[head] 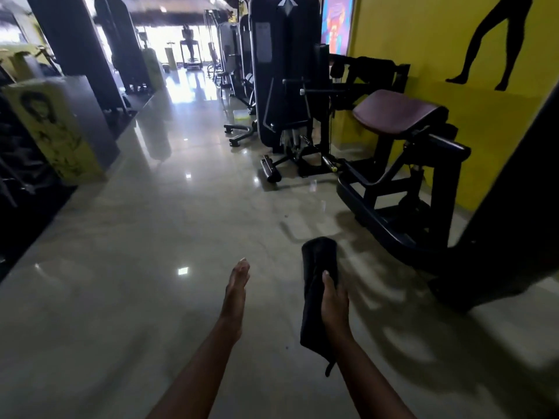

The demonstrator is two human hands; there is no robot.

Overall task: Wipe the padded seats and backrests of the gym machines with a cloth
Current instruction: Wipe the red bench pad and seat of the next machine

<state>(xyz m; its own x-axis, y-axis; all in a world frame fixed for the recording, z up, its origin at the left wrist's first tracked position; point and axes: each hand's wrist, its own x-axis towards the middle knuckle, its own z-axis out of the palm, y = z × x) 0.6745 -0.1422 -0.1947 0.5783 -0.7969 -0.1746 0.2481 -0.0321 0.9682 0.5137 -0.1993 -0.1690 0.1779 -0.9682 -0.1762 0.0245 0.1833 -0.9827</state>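
The right hand (334, 300) has its fingers (328, 281) closed around a dark cloth (317, 267). The left hand (237, 285) is flat, holding nothing. A padded seat (396, 111) sits well beyond the right fingers.

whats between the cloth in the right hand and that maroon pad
In the head view, mostly bare glossy floor, then the machine's dark base frame beneath the maroon pad. The right hand holds the cloth.

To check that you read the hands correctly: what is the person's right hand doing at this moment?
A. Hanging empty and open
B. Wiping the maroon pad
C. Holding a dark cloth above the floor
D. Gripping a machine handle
C: the right hand grips the dark cloth over the shiny floor, apart from the maroon pad.
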